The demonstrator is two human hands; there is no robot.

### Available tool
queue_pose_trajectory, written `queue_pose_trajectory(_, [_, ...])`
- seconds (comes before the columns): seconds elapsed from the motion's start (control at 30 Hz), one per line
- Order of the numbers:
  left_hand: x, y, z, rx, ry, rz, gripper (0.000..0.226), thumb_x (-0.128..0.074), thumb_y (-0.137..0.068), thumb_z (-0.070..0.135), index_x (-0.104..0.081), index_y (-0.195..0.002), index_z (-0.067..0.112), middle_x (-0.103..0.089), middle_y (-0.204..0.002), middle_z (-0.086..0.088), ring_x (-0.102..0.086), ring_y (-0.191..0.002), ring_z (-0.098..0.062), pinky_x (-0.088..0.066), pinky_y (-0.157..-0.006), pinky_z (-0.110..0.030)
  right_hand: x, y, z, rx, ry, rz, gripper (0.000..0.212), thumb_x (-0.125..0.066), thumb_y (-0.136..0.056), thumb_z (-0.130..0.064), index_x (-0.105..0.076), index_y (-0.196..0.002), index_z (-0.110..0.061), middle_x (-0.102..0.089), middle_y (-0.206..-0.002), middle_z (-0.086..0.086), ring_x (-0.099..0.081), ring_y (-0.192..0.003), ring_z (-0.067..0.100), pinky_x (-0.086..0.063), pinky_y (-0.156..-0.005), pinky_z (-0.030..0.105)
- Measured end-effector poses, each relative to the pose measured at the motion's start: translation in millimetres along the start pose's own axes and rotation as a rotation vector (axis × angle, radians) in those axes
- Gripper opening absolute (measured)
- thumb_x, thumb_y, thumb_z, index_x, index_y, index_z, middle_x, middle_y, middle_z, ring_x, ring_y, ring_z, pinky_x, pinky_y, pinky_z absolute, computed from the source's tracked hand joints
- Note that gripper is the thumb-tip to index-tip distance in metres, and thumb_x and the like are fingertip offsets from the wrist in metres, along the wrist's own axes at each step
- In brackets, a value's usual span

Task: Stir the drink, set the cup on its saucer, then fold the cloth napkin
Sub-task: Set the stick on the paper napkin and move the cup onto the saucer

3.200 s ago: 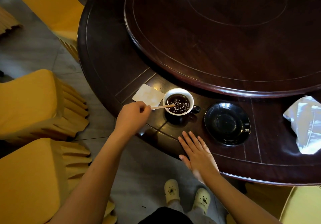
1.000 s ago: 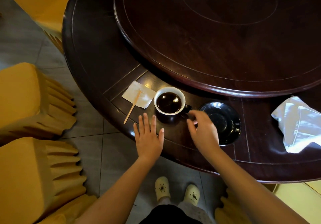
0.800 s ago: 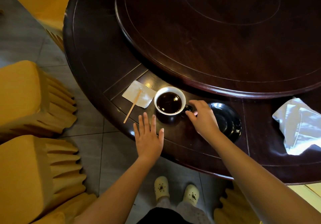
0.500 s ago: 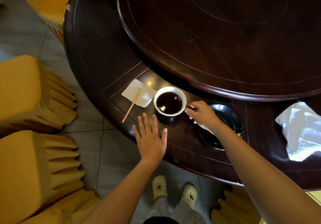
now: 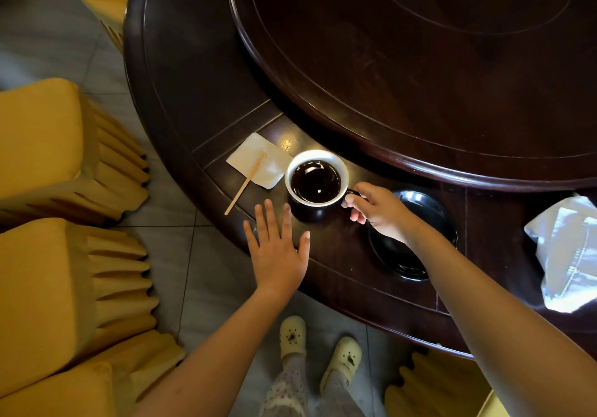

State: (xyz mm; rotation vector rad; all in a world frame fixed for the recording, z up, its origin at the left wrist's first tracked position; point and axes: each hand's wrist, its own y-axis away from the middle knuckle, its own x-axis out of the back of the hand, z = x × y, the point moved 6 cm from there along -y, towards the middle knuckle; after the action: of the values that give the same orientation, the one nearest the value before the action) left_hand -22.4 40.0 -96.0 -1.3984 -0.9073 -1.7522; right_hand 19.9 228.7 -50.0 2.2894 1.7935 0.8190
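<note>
Now, cup: the black ceramic cup with a white inside [image 5: 317,187], filled with dark drink, stands on the dark wooden round table [image 5: 193,93].
Right hand: the right hand [image 5: 376,209] at the cup's 3 o'clock pinches its handle.
Left hand: the left hand [image 5: 277,251] lies flat with fingers spread at the cup's 7 o'clock, just beside it.
Saucer: the glossy black saucer [image 5: 429,209] sits at the cup's 4 o'clock, partly under the right wrist.
Stirrer: the thin wooden stir stick [image 5: 245,183] rests across a small white paper square [image 5: 271,167] at 9 o'clock.
Napkin: the crumpled white cloth napkin [image 5: 565,251] lies far off at 3 o'clock.

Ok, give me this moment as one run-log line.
stage: cup to saucer | right hand: gripping cup handle | cup: on table, off saucer | left hand: flat, open | stir stick: on paper | napkin: unfolded
</note>
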Motion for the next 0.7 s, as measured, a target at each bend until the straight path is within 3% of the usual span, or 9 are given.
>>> queue_pose_trajectory(0.07, [0,0,0,0.002,-0.001,0.008,0.067,-0.025,-0.091,0.053,-0.016,-0.148,0.018,-0.014,-0.155,-0.018,-0.006,-0.144,-0.033,-0.006,-0.115,-0.054,0,2,1,0.03,-0.012,-0.005,0.018,-0.048,-0.095,-0.014,-0.054,-0.078,-0.014,-0.061,-0.074,-0.007,-0.052,-0.053,-0.001,-0.041,-0.057,0.02])
queue_pose_trajectory(0.17, [-2,-1,-1,-0.003,-0.021,0.019,0.067,-0.024,-0.091,0.053,-0.018,-0.147,0.017,-0.017,-0.154,-0.019,-0.009,-0.143,-0.034,-0.009,-0.114,-0.054,5,6,1,0.056,-0.055,-0.029,0.017,-0.047,-0.096,-0.016,-0.056,-0.081,-0.013,-0.061,-0.077,-0.003,-0.053,-0.06,0.007,-0.041,-0.061,0.023])
queue_pose_trajectory(0.27, [-3,-1,-1,-0.006,-0.022,0.023,0.067,-0.023,-0.091,0.053,-0.019,-0.147,0.017,-0.017,-0.154,-0.02,-0.01,-0.143,-0.035,-0.008,-0.114,-0.054,16,13,-1,0.084,-0.079,-0.052,0.018,-0.047,-0.096,-0.016,-0.057,-0.082,-0.012,-0.059,-0.067,-0.008,-0.052,-0.056,0.002,-0.041,-0.061,0.023])
queue_pose_trajectory(0.37, [-4,-1,-1,-0.01,-0.04,0.02,0.067,-0.022,-0.091,0.054,-0.019,-0.147,0.017,-0.017,-0.154,-0.019,-0.009,-0.143,-0.035,-0.008,-0.114,-0.054,31,24,0,0.116,-0.096,-0.062,0.019,-0.046,-0.096,-0.013,-0.057,-0.08,-0.013,-0.058,-0.056,-0.014,-0.049,-0.052,0.002,-0.039,-0.058,0.019])
queue_pose_trajectory(0.47, [-4,-1,-1,-0.007,-0.041,0.023,0.068,-0.021,-0.091,0.054,-0.02,-0.147,0.017,-0.018,-0.154,-0.02,-0.009,-0.143,-0.035,-0.009,-0.114,-0.055,49,40,2,0.145,-0.131,-0.06,0.021,-0.045,-0.096,-0.013,-0.057,-0.082,-0.021,-0.059,-0.058,-0.018,-0.047,-0.053,0.001,-0.039,-0.055,0.016])
queue_pose_trajectory(0.6, [-5,-1,-2,-0.014,-0.046,0.021,0.068,-0.018,-0.09,0.055,-0.017,-0.148,0.017,-0.017,-0.154,-0.019,-0.008,-0.143,-0.035,-0.008,-0.114,-0.055,77,63,20,0.122,-0.113,-0.026,0.021,-0.053,-0.089,-0.036,-0.06,-0.082,-0.017,-0.058,-0.058,-0.01,-0.048,-0.054,0.004,-0.038,-0.058,0.021])
queue_pose_trajectory(0.7, [-6,-1,-3,-0.015,-0.046,0.023,0.069,-0.018,-0.09,0.055,-0.017,-0.148,0.017,-0.017,-0.154,-0.02,-0.009,-0.143,-0.035,-0.007,-0.113,-0.054,94,79,42,0.095,-0.111,0.0,0.025,-0.054,-0.083,-0.042,-0.062,-0.078,-0.019,-0.054,-0.059,-0.003,-0.044,-0.055,0.012,-0.035,-0.058,0.026])
